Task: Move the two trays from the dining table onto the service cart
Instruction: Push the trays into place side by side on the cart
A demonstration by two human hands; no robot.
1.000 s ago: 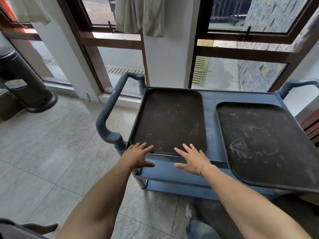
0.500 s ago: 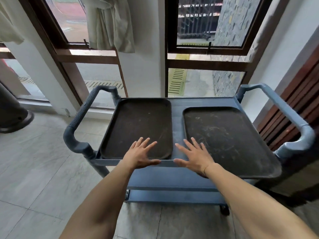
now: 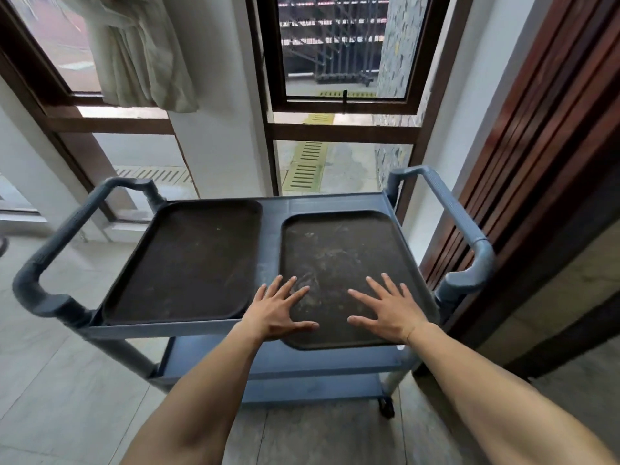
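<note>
Two dark brown trays lie side by side on the top shelf of a blue-grey service cart [image 3: 275, 209]. The left tray [image 3: 188, 263] sits flat inside the shelf rim. The right tray [image 3: 339, 253] is scuffed and its near edge juts out past the cart's front rim. My left hand [image 3: 276, 312] rests with fingers spread over the right tray's near left corner. My right hand [image 3: 391, 308] lies spread flat on the same tray's near right part. Neither hand grips anything.
The cart has looped handles at the left [image 3: 43, 263] and right [image 3: 469, 236] ends and a lower shelf [image 3: 302, 360]. Windows with brown frames stand behind it, a pale curtain [image 3: 141, 52] hangs upper left, and a slatted wooden panel [image 3: 536, 146] is close on the right.
Both hands have moved right, from the left tray's near edge across to the right tray. The view has shifted right and closer to the cart.
</note>
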